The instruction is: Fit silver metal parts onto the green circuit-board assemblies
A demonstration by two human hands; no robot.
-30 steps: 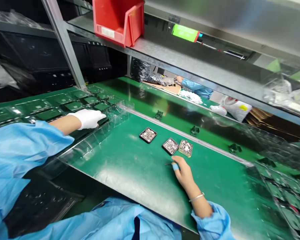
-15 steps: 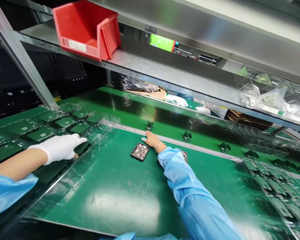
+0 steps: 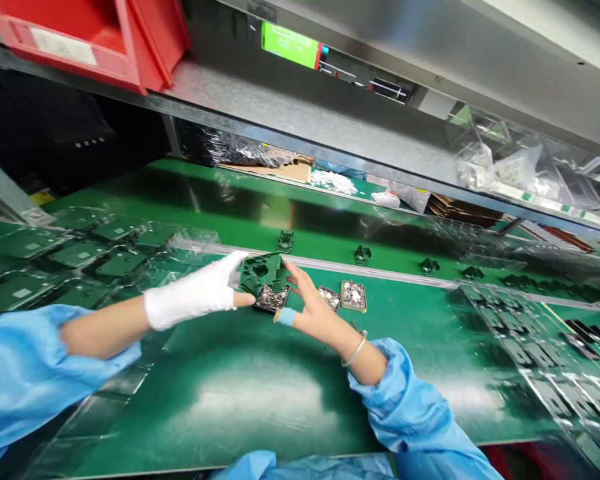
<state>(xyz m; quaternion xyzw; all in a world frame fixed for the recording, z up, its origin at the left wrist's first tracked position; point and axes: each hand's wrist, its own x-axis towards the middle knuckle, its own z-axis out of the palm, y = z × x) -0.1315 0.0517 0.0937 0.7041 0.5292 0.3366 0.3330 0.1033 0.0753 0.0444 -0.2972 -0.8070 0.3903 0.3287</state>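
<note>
My left hand (image 3: 195,290), in a white glove with bare fingertips, grips a dark green moulded plastic part (image 3: 260,272) at its left edge. The part is tilted, its ribbed side showing, above a small black tray (image 3: 271,298) of small metal-coloured pieces. My right hand (image 3: 313,303), with blue tape on the thumb, is open at the part's right side. Its fingertips are close to the part's edge; I cannot tell whether they touch. Two more small trays, a nearer one (image 3: 329,298) and a farther one (image 3: 353,295), lie beyond my right hand.
Clear blister trays with green parts lie at left (image 3: 115,260) and right (image 3: 535,347). Several green parts, one of them a small part (image 3: 363,255), sit along the green belt behind the metal rail (image 3: 405,275). A shelf (image 3: 290,127) overhead carries a red bin (image 3: 90,47).
My left hand has come away from the left blister tray to the middle with a green part. My right hand has drawn back from the rail and opened beside it. The view has shifted right.
</note>
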